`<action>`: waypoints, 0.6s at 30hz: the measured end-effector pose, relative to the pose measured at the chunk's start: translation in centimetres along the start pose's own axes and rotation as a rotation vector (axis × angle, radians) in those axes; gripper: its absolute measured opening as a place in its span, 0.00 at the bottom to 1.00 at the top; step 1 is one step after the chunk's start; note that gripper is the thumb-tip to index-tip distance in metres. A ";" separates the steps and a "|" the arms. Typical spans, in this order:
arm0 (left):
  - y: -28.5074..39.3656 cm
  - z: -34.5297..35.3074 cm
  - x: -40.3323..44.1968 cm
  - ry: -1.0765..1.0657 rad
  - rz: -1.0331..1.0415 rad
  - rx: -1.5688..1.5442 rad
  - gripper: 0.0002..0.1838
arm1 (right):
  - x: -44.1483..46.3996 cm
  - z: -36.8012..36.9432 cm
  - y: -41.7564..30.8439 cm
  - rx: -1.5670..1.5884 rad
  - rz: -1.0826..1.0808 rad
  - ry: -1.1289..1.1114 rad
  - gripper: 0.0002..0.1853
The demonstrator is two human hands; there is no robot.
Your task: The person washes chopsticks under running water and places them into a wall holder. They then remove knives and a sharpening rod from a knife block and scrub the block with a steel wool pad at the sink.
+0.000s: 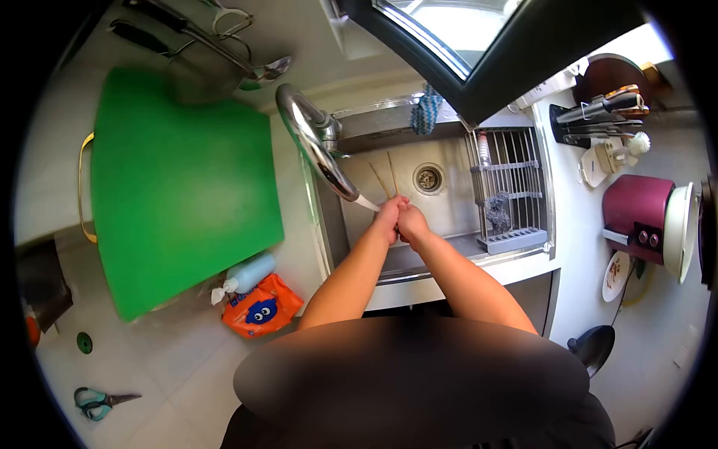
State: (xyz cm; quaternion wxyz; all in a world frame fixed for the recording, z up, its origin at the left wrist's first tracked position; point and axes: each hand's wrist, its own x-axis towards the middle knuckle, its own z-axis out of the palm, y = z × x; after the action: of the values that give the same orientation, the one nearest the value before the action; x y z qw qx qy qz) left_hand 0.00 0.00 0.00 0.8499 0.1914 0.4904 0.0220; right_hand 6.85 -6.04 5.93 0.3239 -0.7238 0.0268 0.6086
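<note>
Jutting from between the person's hands, two thin tan sticks (pixel 392 176) spread slightly toward their far tips, straight and slender, above the floor of the metal sink (pixel 449 218). The left hand (pixel 386 218) and right hand (pixel 411 220) are pressed together, closed around the sticks' near ends; how each finger grips is hidden. A pale stream of water (pixel 367 203) runs from the chrome faucet (pixel 321 157) onto the left hand, and the faucet's arch hangs close on the sticks' left. The drain (pixel 429 179) lies just right of their tips. Farther right, a barred rack (pixel 512 240) takes up that end, with a grey scrubber (pixel 497 213) on it. A blue patterned cloth (pixel 427 109) drapes over the back edge, and a dark window frame (pixel 546 49) juts in above. Leftward, a large green board (pixel 187 191) covers much of the counter.
</note>
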 end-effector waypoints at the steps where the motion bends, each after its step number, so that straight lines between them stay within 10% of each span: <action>1: 0.3 1.2 0.7 0.000 -0.055 -0.008 0.28 | 0.1 -1.1 0.2 -0.100 -0.201 0.118 0.22; 10: 4.7 -0.5 0.4 0.787 0.066 -0.189 0.34 | -9.3 -2.8 -0.1 -0.537 -0.403 0.063 0.22; 14: 1.2 4.3 0.7 0.708 0.097 -0.025 0.31 | -6.2 -3.3 1.2 -0.530 -0.390 0.098 0.22; 18: 3.3 -6.5 5.5 0.649 0.053 -0.123 0.25 | -8.4 -5.2 1.8 -0.534 -0.445 -0.009 0.22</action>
State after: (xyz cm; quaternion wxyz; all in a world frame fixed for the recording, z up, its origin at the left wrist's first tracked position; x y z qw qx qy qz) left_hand -2.15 6.32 -6.33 0.6584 0.1352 0.7283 0.1335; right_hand 8.43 -13.10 12.95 0.2480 -0.7684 -0.2933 0.5118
